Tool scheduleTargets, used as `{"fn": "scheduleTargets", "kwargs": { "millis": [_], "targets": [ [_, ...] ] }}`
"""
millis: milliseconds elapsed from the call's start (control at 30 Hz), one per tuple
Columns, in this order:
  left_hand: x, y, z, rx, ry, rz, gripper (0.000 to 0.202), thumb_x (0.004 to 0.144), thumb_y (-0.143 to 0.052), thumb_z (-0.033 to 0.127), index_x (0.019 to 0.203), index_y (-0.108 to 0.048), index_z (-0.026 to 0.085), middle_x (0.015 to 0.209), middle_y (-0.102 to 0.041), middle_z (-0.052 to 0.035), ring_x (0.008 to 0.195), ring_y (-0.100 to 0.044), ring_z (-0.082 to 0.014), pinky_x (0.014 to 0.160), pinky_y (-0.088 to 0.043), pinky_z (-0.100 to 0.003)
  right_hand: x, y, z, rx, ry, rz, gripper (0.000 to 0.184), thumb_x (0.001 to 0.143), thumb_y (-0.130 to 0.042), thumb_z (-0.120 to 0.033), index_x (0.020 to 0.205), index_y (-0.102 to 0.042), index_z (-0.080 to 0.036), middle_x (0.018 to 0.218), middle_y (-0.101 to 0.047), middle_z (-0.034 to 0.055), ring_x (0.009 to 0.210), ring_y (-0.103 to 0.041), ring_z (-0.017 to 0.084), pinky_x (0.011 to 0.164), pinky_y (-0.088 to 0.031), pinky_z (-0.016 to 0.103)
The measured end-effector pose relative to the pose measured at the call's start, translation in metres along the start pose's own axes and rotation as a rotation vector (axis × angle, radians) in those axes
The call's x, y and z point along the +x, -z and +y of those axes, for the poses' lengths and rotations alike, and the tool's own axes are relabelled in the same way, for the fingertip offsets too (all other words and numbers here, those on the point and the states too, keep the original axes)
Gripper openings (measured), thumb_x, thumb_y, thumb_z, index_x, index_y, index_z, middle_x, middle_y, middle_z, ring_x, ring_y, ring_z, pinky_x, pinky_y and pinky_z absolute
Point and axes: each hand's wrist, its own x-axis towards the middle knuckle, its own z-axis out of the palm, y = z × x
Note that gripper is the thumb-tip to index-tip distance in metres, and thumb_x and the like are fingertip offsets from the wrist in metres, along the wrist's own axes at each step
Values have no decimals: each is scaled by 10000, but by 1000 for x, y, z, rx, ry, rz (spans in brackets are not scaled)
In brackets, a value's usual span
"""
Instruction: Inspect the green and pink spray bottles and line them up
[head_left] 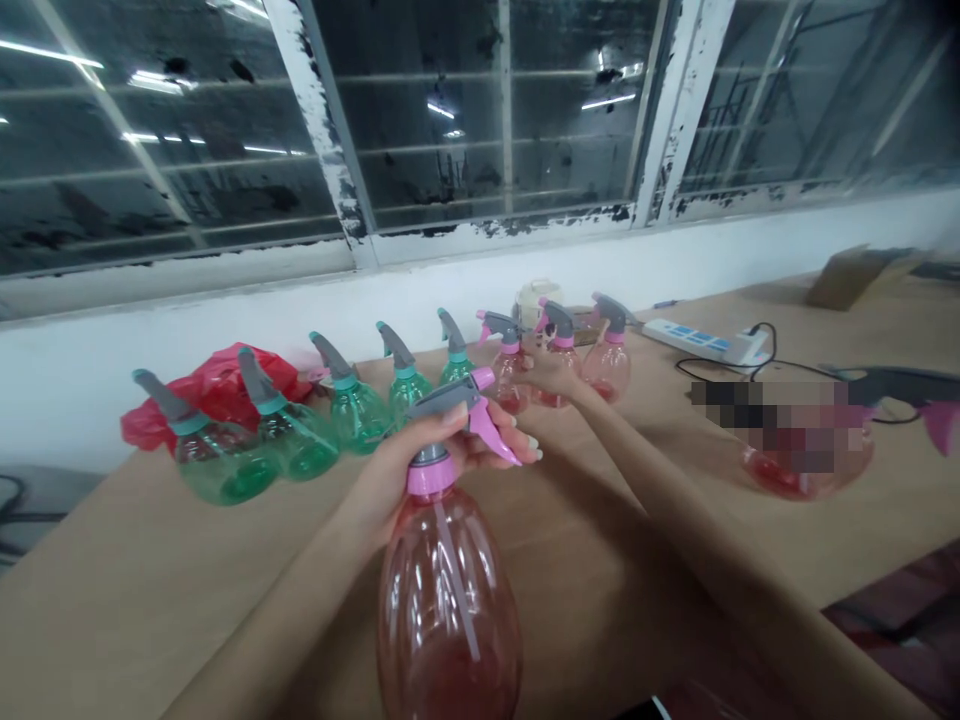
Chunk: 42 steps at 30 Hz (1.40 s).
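Note:
My left hand is wrapped round the neck and grey-pink trigger head of a pink spray bottle, held up close in front of me. My right hand reaches far across the table and closes on the middle one of three pink spray bottles standing in a row at the back; its fingers are partly hidden behind the bottle. To the left of that row stand several green spray bottles with teal-grey triggers.
A red plastic bag lies behind the green bottles. A white power strip with a black cable sits at the back right, a cardboard box beyond it. Another pink bottle lies on the brown table at right, partly blurred.

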Motion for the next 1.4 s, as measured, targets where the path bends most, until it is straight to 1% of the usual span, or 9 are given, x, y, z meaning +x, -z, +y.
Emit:
{"fn": "scheduleTargets", "kwargs": {
  "millis": [100,233,367,533,667,833,1000,1200,1400],
  "targets": [
    [4,2,-3,-10,-36,-11,251,751,-562,390,750,-656,157,590,-605,-51,727,-634,-240,616,-492,-319,-3,1,-3,-45,-18,-5,516,656,-708,-390,1093,-546,-168,1049,-628,77,954,-587,241,819,-454,340],
    [5,1,-9,-14,-115,-45,268,821,-499,290,608,-595,158,541,-552,-16,564,-554,-147,609,-472,-283,-12,-3,-22,-258,-179,108,756,659,-695,-465,1256,-418,-93,1255,-479,224,1129,-497,363,898,-398,462],
    [3,-1,-13,-11,-88,-94,289,844,-475,293,626,-609,158,549,-584,-20,582,-588,-162,659,-478,-308,-18,-5,-37,-437,-322,113,826,690,-651,-543,1297,-362,-63,1265,-448,280,1131,-507,386,880,-409,461],
    [4,0,-14,-40,1,-206,295,775,-571,424,779,-669,146,596,-637,-57,763,-660,-262,702,-492,-355,-10,6,-19,-235,-154,-17,754,646,-666,-569,1199,-455,-103,1142,-570,201,1021,-573,335,817,-444,403],
    [3,-1,-17,-115,22,-194,354,768,-568,466,876,-665,144,712,-677,-90,863,-658,-294,723,-493,-368,-2,14,-1,-151,-51,-73,563,651,-704,-388,1130,-523,-154,986,-644,84,862,-607,229,755,-463,322],
    [5,-3,-26,-161,44,-168,401,754,-577,489,924,-645,132,804,-688,-118,924,-644,-316,746,-488,-380,3,16,9,-116,-13,-83,453,686,-663,-293,1103,-540,-165,985,-641,56,831,-597,198,727,-466,293],
    [7,3,-54,-280,120,-117,316,800,-549,417,886,-634,124,809,-683,-113,868,-651,-277,736,-480,-350,-3,5,-4,-207,-32,-3,662,659,-687,-474,1178,-481,-118,1076,-599,139,912,-593,287,768,-468,377],
    [5,18,-89,-393,198,62,253,843,-491,327,719,-601,137,626,-577,-25,587,-571,-126,606,-440,-243,-17,-24,-28,-462,-156,198,838,731,-508,-687,1251,-398,-40,1269,-430,286,1014,-558,399,769,-472,458],
    [-3,17,-95,-345,215,-99,345,828,-487,418,643,-577,140,579,-544,-29,557,-550,-142,586,-421,-263,-20,-30,-29,-434,-200,215,943,682,-439,-782,1253,-385,-34,1257,-417,313,1023,-541,427,780,-453,514]
  ]
}}
